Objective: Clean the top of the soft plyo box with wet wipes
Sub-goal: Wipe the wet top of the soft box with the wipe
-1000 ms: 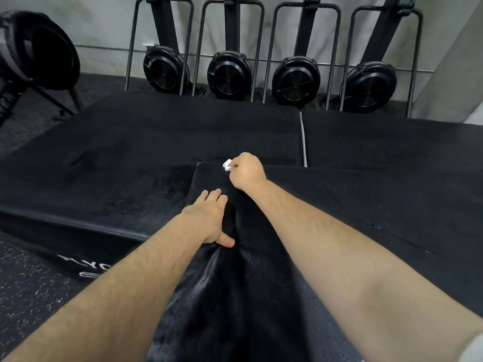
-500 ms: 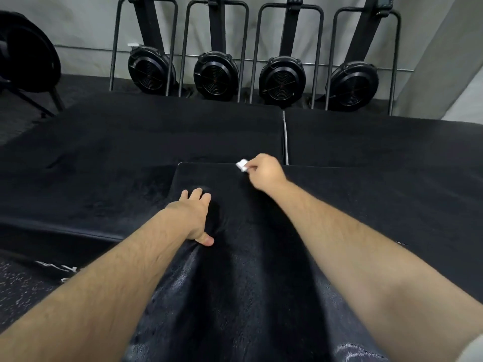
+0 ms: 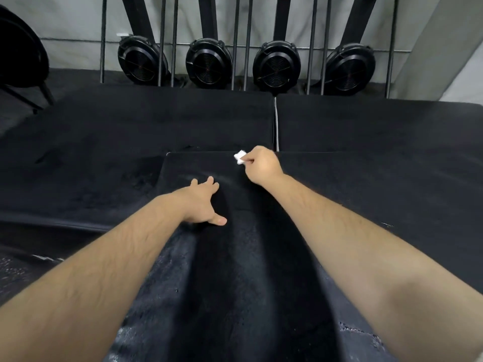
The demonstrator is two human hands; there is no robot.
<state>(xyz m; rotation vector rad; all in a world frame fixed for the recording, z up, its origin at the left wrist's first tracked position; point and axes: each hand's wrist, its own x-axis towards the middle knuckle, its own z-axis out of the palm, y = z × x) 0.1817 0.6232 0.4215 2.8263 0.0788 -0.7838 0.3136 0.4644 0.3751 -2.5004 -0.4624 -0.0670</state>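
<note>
Through the head camera, the soft plyo box stretches away from the person, and its black top looks shiny and damp close to the body. The right hand is curled around a small folded wet wipe and pinches it at the far edge of the box top. The left hand lies flat on the top with fingers spread, holding nothing; it seems to brace the body. The wipe is very small for so wide a surface, so I think some strips could be missed, mostly on the right side. With such a long reach over a damp cover, the bracing palm may slip.
</note>
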